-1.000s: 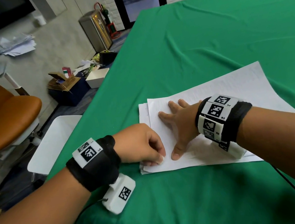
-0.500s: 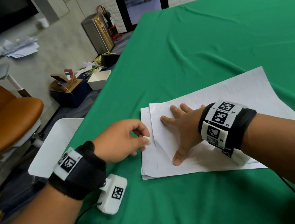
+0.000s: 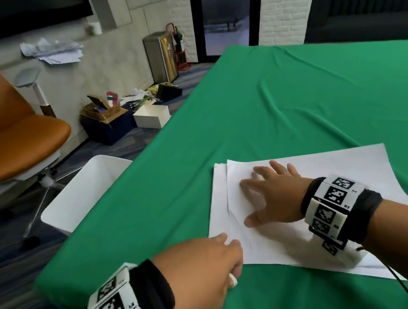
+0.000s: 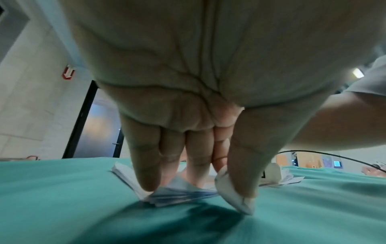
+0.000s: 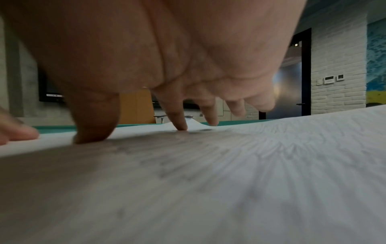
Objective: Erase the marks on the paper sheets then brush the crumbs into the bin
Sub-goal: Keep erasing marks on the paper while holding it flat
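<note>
Left hand (image 3: 204, 275), eraser (image 4: 234, 198) pinched, has dropped back to the paper stack's (image 3: 308, 172) near-left corner at the counter's (image 3: 296, 101) near edge. Right hand (image 3: 272, 197) stays flat, fingers spread, pinning sheets. Erasing likely resumes; bin (image 3: 82, 193) waits off the left edge.

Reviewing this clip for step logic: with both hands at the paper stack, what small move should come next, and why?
Probably lift the stack's near-left corner. The left hand, eraser pinched under its thumb, has fingertips on the paper sheets there, while the right hand presses the top sheet flat.

Head view downward; wrist views low, palm-close.
</note>
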`<state>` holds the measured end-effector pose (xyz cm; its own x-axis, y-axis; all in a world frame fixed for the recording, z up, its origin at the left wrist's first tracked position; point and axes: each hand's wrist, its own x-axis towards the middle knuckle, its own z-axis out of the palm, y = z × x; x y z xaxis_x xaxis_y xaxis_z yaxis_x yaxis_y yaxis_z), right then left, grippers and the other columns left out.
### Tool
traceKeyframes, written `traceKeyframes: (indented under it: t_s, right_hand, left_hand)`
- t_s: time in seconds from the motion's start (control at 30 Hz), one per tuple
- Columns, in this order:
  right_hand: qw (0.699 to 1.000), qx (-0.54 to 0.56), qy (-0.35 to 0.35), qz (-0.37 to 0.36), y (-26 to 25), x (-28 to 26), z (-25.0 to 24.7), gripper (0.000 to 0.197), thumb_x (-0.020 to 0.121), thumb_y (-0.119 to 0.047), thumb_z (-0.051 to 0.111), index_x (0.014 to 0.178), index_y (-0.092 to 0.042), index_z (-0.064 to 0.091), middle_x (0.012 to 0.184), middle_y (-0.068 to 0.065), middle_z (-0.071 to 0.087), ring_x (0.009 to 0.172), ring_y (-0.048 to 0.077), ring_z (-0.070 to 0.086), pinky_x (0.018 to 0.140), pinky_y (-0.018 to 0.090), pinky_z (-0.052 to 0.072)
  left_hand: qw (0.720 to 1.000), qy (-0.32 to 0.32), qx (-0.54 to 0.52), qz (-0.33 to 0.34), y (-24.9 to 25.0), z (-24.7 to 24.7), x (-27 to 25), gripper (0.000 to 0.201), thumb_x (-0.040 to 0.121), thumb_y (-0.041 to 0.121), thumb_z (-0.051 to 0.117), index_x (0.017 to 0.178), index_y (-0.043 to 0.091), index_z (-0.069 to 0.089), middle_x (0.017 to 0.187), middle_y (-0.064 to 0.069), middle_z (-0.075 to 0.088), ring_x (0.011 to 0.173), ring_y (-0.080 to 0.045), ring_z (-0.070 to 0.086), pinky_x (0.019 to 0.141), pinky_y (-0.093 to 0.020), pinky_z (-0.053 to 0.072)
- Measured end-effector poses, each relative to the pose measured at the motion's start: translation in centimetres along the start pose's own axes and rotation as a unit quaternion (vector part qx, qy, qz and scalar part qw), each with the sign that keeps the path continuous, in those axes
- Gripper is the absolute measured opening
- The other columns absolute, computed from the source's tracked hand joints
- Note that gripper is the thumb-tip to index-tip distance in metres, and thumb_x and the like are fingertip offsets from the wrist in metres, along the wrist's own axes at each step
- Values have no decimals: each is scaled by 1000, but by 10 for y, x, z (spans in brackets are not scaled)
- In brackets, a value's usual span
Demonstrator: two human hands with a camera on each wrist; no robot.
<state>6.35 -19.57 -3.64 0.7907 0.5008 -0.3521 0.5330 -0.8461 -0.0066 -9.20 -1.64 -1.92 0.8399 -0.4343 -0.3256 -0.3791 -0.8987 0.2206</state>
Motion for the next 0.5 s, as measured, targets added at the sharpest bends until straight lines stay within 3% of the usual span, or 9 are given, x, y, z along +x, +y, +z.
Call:
traceKeyframes:
  t_s: [0.1,0.17,0.2,0.23,0.27,0.33,0.4,0.47,0.5]
  right_hand:
    - [993,36,106,-44,-2,0,-8,65,83,-68,69,135,-30,59,142,3,49,132,28,43,109,42,41]
    - [966,244,50,-72,-6,-5,-13,36,89,-52,73,104,-20,69,104,1,66,93,22,60,81,36,51]
    - [913,398,-53,-71,-8,-6,-12,31,91,-45,72,97,-15,68,91,3,67,78,21,60,69,33,50]
    - [831,522,-177,-69,-11,-8,-9,30,91,-40,69,98,-11,67,87,7,68,71,20,59,62,31,49]
    - [764,578,-279,-65,-13,-8,-7,33,92,-39,64,105,-9,65,89,9,69,72,20,62,62,29,51]
    - [717,595,-359,-59,-11,0,-4,38,96,-38,59,118,-6,60,100,13,73,86,24,71,73,31,59]
    - [711,644,-283,0,-8,22,-9,31,100,-31,57,118,-6,58,105,16,73,92,27,72,79,36,59]
    - [708,702,-45,64,-2,50,-27,22,102,-22,59,118,-6,57,106,14,69,89,27,68,76,37,54]
    - [703,704,69,75,1,62,-36,23,101,-19,62,120,-7,57,109,13,67,90,26,65,76,37,53]
  left_hand:
    - [1000,-1,13,-12,3,-2,1,7,100,26,48,99,32,44,110,1,52,76,-18,45,68,-33,36]
    - [1000,-4,8,-7,-1,-2,2,9,99,26,50,97,32,44,110,0,54,81,-21,50,70,-34,39]
    - [1000,-5,4,-4,-3,-3,2,7,99,26,50,97,32,46,111,1,56,85,-21,54,71,-34,41]
    - [1000,-4,-3,-1,-5,-4,2,5,98,27,51,97,31,49,111,3,59,88,-21,57,72,-33,43]
    - [1000,-4,-14,-1,-7,-6,1,3,97,27,53,99,30,53,110,4,61,90,-20,58,74,-33,44]
    - [999,-4,-45,-6,-12,-8,2,5,96,29,56,101,30,57,110,6,63,90,-16,57,77,-31,45]
    - [997,-5,-78,-8,-18,-7,3,6,96,31,59,100,29,59,115,8,64,99,-14,58,85,-30,47]
    - [995,-11,-100,-14,-21,-4,4,5,94,33,61,97,31,58,123,8,64,112,-13,60,93,-36,50]
    - [995,-12,-102,-16,-22,-2,4,5,94,34,62,95,32,57,121,9,64,107,-14,60,91,-36,50]
